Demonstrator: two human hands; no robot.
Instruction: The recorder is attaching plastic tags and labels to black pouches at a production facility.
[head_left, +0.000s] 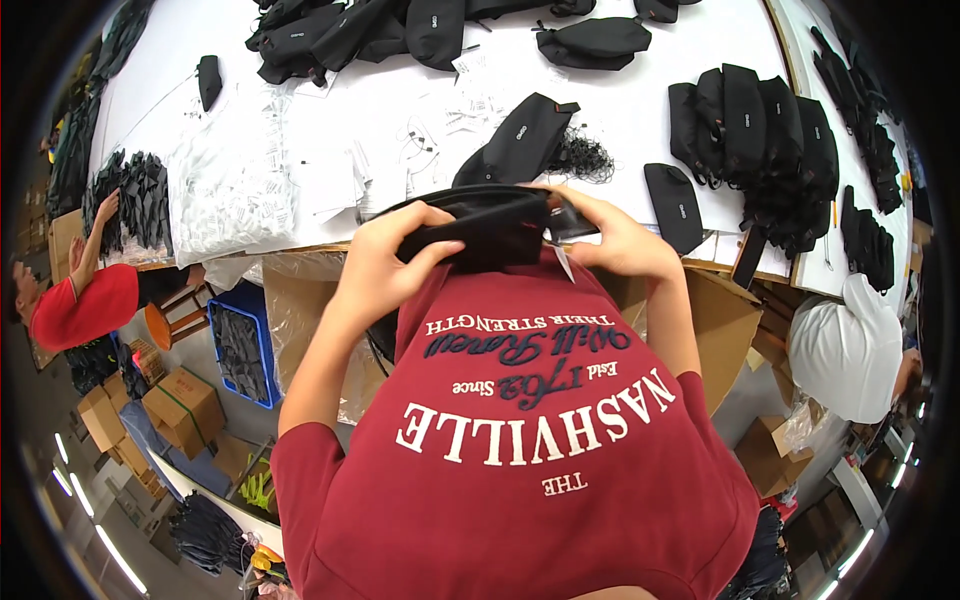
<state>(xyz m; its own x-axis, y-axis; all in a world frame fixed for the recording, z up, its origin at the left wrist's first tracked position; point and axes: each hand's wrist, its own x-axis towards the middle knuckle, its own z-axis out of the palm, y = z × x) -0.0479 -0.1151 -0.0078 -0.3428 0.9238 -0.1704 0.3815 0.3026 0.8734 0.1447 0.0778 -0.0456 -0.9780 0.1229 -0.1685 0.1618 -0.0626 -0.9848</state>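
Observation:
I hold a black fabric pouch (490, 225) against my chest at the near edge of the white table (620, 110). My left hand (385, 262) grips its left end, fingers curled over the top. At the pouch's right end, my right hand (612, 240) pinches a small part; a white tag (563, 262) hangs below it. Another black pouch (520, 140) lies on the table just beyond my hands, beside a tangle of black cords (585, 157).
Piles of black pouches (760, 130) cover the table's right and far (350, 35) sides. White tags and clear bags (230, 190) lie at left. A person in red (80, 300) works at left, another in white (845, 350) at right. Cardboard boxes (185, 410) and a blue crate (240, 350) stand below.

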